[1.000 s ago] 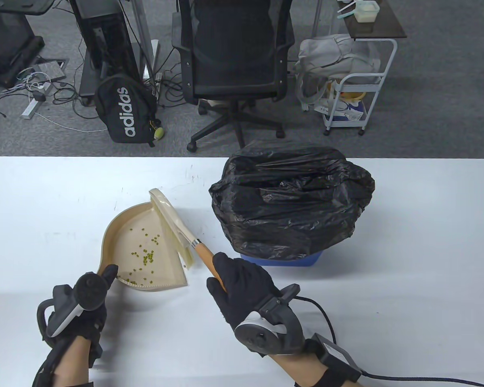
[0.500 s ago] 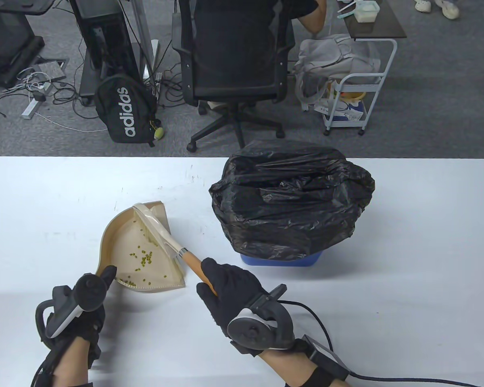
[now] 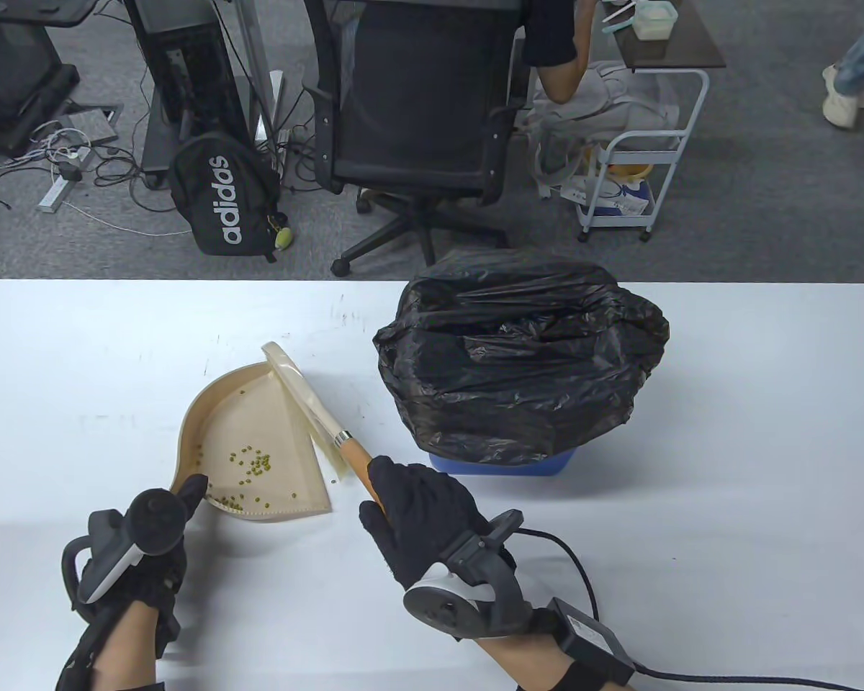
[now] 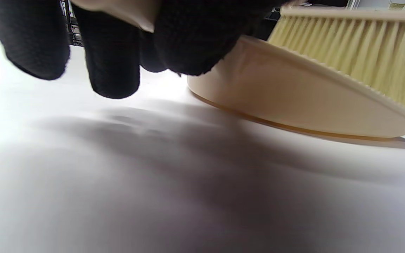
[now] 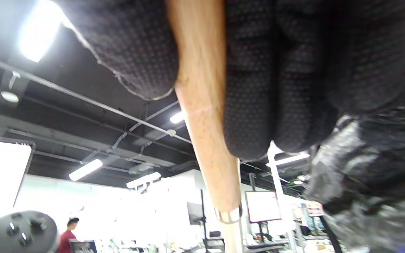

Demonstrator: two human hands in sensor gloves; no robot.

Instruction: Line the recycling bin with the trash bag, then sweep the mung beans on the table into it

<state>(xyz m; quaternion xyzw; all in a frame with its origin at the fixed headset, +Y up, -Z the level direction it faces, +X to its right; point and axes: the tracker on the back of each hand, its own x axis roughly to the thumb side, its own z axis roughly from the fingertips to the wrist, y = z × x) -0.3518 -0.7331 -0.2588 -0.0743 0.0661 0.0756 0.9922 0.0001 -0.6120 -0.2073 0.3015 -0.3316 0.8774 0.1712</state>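
Note:
A beige dustpan [image 3: 259,425] lies on the white table [image 3: 727,432] with several green mung beans [image 3: 255,466] scattered inside it. My left hand [image 3: 187,497] grips its handle at the near left end; the gloved fingers [image 4: 113,63] curl over the dustpan [image 4: 294,102] in the left wrist view. My right hand [image 3: 417,511] grips the wooden handle [image 5: 206,116] of a beige brush [image 3: 302,396], whose bristles [image 4: 357,52] stand at the pan's open right side. The blue recycling bin [image 3: 504,464] stands to the right, draped with the black trash bag [image 3: 518,353].
An office chair [image 3: 417,108] with a seated person stands beyond the table's far edge, beside a black backpack [image 3: 223,194] and a white trolley [image 3: 633,180]. A cable runs from my right wrist across the table's near right.
The brush swung left into the pan, pushing the beans toward the handle end, then came back out to the pan's right edge. My left hand stayed on the dustpan.

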